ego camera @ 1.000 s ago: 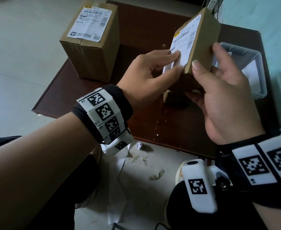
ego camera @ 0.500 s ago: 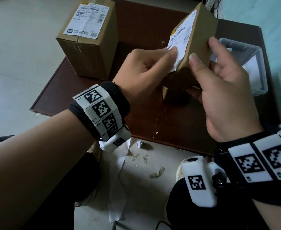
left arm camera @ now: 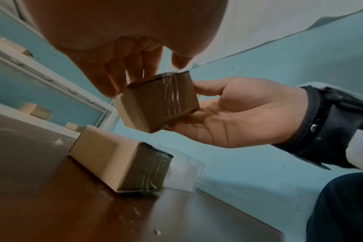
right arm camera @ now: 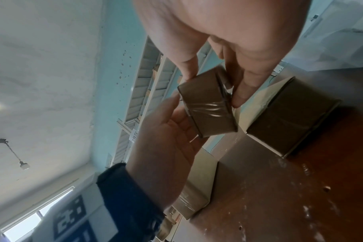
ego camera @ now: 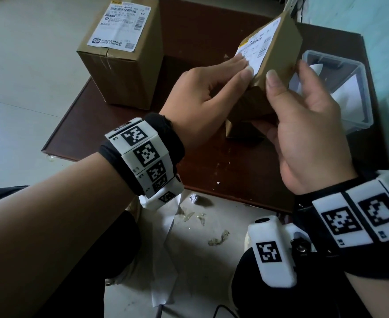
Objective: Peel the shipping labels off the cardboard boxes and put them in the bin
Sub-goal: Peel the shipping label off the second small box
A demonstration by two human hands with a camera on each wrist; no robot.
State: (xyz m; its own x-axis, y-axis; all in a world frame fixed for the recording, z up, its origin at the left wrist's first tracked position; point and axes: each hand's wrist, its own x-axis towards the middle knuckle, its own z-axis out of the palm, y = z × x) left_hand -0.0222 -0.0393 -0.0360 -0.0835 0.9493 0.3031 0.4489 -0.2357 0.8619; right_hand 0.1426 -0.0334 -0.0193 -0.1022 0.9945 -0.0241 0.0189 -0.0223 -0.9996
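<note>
My right hand [ego camera: 287, 72] grips a small cardboard box [ego camera: 278, 56] and holds it tilted above the dark table [ego camera: 189, 42]. The box's white shipping label [ego camera: 260, 47] faces up and left. My left hand [ego camera: 245, 65] lies on that label with straight fingers, its thumb tip at the label's near corner. From the left wrist view the small box [left arm camera: 160, 104] hangs between my left hand [left arm camera: 157, 68] and my right hand [left arm camera: 238, 111]. The clear plastic bin [ego camera: 358, 92] stands at the right behind my right hand, with white paper inside.
A larger box [ego camera: 124, 72] with its own label [ego camera: 120, 26] stands at the table's back left. Another small box [left arm camera: 114, 160] lies on the table below the held one, next to the bin [left arm camera: 184, 173]. Paper strips and scraps [ego camera: 218, 237] litter the floor by my knees.
Half a second ago my left thumb and fingers pinched at the label's near corner; now the fingers lie flat on the label. The right hand keeps its grip on the box.
</note>
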